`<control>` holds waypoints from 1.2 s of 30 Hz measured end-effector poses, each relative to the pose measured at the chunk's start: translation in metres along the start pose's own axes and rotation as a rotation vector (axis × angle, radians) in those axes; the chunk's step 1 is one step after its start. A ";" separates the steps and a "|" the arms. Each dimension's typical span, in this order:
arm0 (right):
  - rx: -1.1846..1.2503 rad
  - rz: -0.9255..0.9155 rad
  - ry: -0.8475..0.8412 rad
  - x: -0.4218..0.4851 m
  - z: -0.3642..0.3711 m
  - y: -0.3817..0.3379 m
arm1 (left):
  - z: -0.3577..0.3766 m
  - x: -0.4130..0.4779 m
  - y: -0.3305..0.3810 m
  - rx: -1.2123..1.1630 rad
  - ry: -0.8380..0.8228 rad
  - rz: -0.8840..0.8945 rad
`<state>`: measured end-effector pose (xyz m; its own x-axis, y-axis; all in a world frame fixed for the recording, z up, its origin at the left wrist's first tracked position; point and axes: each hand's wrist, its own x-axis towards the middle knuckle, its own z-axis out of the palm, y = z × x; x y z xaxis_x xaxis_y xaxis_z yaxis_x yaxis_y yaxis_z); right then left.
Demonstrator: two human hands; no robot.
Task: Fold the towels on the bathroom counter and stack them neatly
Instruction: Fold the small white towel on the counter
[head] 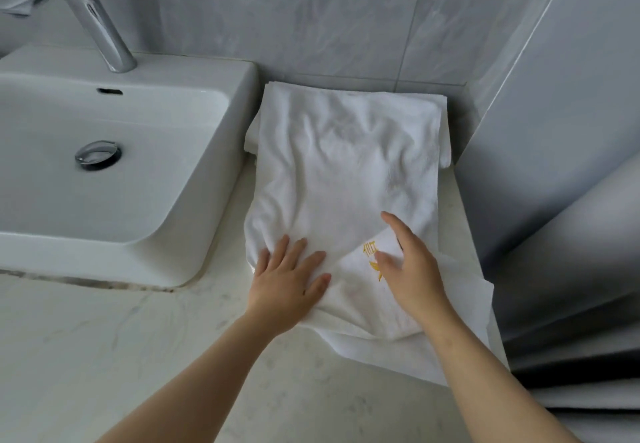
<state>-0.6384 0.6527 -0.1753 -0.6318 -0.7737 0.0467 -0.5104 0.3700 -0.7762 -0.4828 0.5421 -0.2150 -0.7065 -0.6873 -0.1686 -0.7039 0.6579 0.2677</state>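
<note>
You're in the middle of folding one towel [332, 165], and it isn't squared up yet. It lies open and wrinkled on the counter [138, 338] just right of the sink [104, 183]. Its far end is draped over a folded pile [445, 138] against the wall, and its near edge spills toward you. Your left hand [289, 281] lies flat on the near left part, fingers straight and a little spread, pinning the cloth down. Your right hand [412, 269] is over a turned-back corner that shows gold stitching [372, 252]. The forefinger is stretched out and the thumb stands apart from it, but you can't tell whether the hidden fingers grip that flap or only rest on it. Next, I'd say, you need to keep the left side pinned, flatten the corner and smooth the creases outward. Then bring the near edge up evenly so that it meets the far end squarely on the pile.
</note>
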 end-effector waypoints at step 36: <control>-0.542 0.002 -0.025 -0.037 -0.047 -0.058 | -0.149 -0.037 0.003 -0.590 -0.214 0.092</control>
<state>-0.6131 0.6840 -0.1021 -0.6226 -0.7822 0.0251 -0.7410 0.5789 -0.3402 -0.4476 0.5237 -0.0671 -0.8042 -0.5189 -0.2898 -0.5239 0.3888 0.7579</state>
